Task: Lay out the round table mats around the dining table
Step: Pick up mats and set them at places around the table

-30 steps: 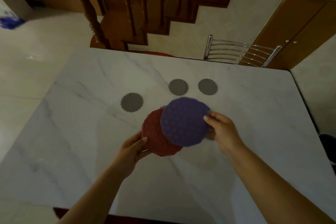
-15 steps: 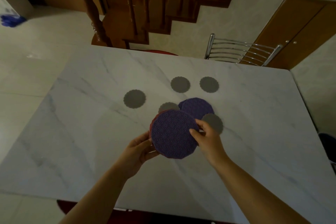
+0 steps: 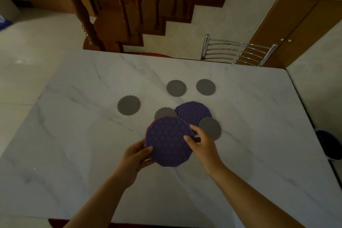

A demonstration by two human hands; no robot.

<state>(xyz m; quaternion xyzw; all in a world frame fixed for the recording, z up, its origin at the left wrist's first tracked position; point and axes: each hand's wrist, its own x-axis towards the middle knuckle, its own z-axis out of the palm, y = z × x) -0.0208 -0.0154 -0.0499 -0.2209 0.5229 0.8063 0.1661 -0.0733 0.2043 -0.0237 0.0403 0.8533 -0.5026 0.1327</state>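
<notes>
Two hands on one stack right now. The left hand [image 3: 136, 155] grips the near-left edge of a patterned purple mat [image 3: 168, 141], thumb on top. The right hand [image 3: 202, 146] pinches its right edge. A reddish mat [image 3: 150, 125] shows as a thin rim underneath, so at least two are being held over the middle of the marble dining table [image 3: 74, 135]. A second purple mat [image 3: 194, 113] lies flat mid-table, just beyond the stack.

What I'd worry about: these look like floppy silicone, the kind that clings. If the right hand peels the top one off, the reddish one could drag along or slip out of the left hand's grip.

Everything is also bunched in the centre. Five grey coasters [image 3: 128, 105] sit there, one overlapping the laid mat's near-right edge and another half hidden behind the stack. Sliding a mat outward could shove them around. No mat is near a seat yet, and the chrome chair [image 3: 236, 50] on the far side has nothing in front of it.

Containers: only a dark round bin [image 3: 327, 144] on the floor off the table's right edge. Can't see what's inside it.
</notes>
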